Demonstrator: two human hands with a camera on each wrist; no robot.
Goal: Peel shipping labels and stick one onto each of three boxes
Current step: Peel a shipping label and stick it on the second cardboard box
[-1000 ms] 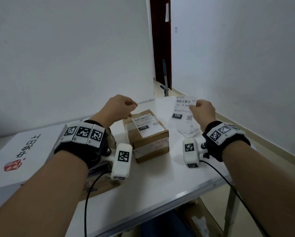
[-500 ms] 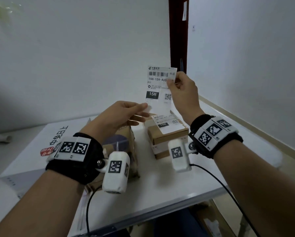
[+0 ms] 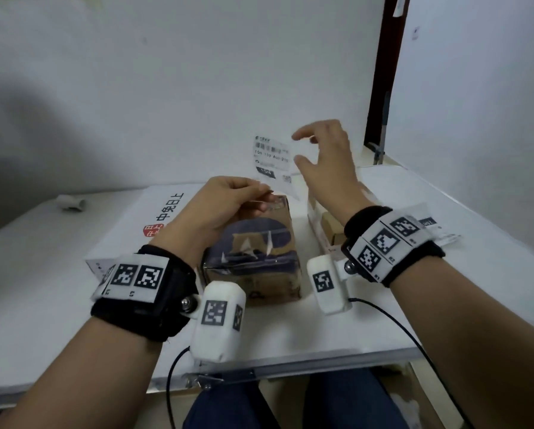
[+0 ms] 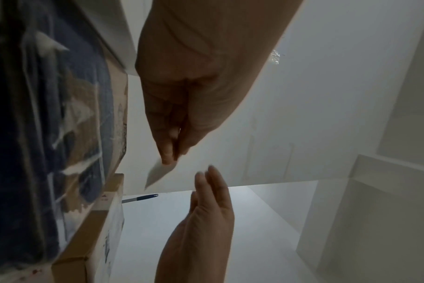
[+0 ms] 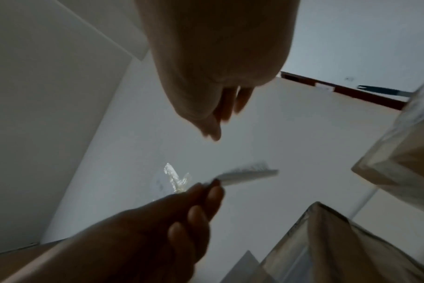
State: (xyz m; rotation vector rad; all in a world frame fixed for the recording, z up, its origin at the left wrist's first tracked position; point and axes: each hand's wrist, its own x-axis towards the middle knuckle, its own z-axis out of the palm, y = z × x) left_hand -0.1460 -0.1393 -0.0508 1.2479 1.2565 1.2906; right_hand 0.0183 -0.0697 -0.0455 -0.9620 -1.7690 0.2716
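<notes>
Shipping label [image 3: 271, 161] pinched at its lower edge by left hand [image 3: 225, 202]; right hand [image 3: 327, 162] spread, empty, at 3 o'clock. Taped box [image 3: 253, 258] below is unlabelled; labelling is judged incomplete.

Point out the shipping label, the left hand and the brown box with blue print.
shipping label [image 3: 271, 156], head view, on its printed face below the barcode.
left hand [image 3: 220, 202], head view, on the back of the hand.
brown box with blue print [image 3: 259, 243], head view, on its top face.
</notes>
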